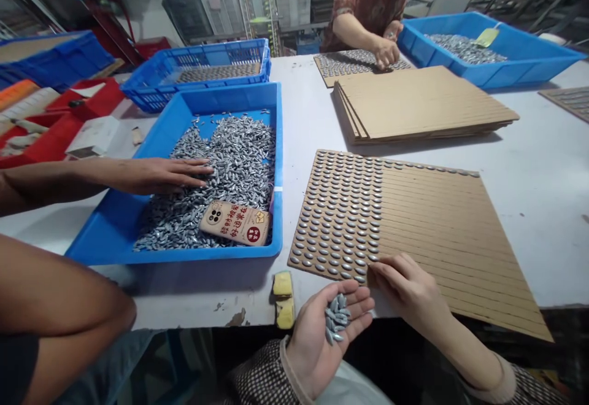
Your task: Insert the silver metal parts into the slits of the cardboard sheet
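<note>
A phone [235, 223] in a beige case with red characters lies camera side up, while a worn yellow block [285, 314] sits at the near edge of the white table [552, 208]. At left, a white box [94, 137] sits beside red bins [101, 103]; behind, a pale crate [294, 5] stands near a person in a patterned top [368, 0]

Cardboard sheet [442, 227] on table [552, 190], right of frame center; rowed pieces [332, 273] on its left part. Stack of sheets [423, 101] behind it. Tray [184, 254] left of center, loose pieces [239, 159] inside, phone [237, 223] on them; crate [142, 95] behind tray. Second tray [519, 73] upper right. Left hand [317, 325] bottom center, pieces in palm; right hand [409, 282] at sheet's near edge.
</note>
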Demonstrator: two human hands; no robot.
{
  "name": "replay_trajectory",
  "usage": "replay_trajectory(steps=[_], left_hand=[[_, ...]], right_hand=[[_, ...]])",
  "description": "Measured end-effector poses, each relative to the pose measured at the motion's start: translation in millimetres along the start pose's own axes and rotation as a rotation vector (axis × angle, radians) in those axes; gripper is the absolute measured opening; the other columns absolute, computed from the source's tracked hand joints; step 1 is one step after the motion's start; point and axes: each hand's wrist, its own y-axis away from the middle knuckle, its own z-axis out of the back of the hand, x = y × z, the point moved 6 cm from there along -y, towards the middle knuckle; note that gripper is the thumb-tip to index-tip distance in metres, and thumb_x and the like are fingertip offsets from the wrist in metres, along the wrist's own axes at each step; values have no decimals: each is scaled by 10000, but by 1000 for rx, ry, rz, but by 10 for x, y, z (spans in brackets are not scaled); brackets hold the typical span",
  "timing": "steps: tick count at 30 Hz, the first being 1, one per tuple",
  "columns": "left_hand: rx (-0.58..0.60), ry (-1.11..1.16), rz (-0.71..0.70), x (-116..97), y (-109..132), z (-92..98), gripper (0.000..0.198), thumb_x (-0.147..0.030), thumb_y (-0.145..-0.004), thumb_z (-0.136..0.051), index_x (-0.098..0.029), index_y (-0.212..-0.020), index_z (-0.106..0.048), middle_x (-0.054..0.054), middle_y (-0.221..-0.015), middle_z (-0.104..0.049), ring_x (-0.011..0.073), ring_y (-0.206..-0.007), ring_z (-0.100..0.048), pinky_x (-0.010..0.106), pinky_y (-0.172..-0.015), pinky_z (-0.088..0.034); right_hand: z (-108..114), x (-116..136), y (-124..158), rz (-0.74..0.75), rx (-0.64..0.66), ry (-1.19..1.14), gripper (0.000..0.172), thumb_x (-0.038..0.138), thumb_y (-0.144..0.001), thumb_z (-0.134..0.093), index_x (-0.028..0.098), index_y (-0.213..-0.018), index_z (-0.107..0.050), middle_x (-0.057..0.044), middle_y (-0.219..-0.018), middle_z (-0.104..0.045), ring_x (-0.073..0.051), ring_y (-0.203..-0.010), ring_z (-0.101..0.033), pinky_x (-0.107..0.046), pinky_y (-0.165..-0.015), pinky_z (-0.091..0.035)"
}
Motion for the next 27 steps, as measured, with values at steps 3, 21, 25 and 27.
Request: replay_trajectory(steps=[3,21,25,27], left_hand=[[11,4,5,-8,-10,-17,249,-239,-857,-557,-66,-1012,-646,170,-1052,-699,270,-1007,-670,416,-993,-454],[175,61,-16,52,-104,-66,313,-301,-905,-520,-86,-1092,-650,129,-1065,-689,193,-950,-647,358,-959,-449],[258,54,-14,89,-103,-140,309,-304,-930,-472,-106,-1037,-684,107,-1048,-684,169,-948,-618,322,-926,-458],[249,18,-9,85,-86,-156,310,-298,-922,-486,-98,-1044,-689,109,-1042,-680,165,-935,-612,328,-917,-464]], right_hand=[[7,15,-8,4,1,10,193,134,-933,-493,184,-1030,-652,-94,-944,-641,-188,-833,-574,-304,-669,-503],[173,442,-56,8,29,-252,396,136,-883,-556,218,-1270,-573,-117,-1043,-604,-237,-932,-571,-377,-738,-520],[78,579,-82,47,170,-336,327,129,-902,-530,230,-1204,-605,-106,-1066,-595,-227,-941,-553,-374,-744,-511],[67,538,-60,33,141,-381,279,107,-910,-516,222,-1142,-621,-97,-1033,-598,-218,-929,-550,-368,-740,-505]])
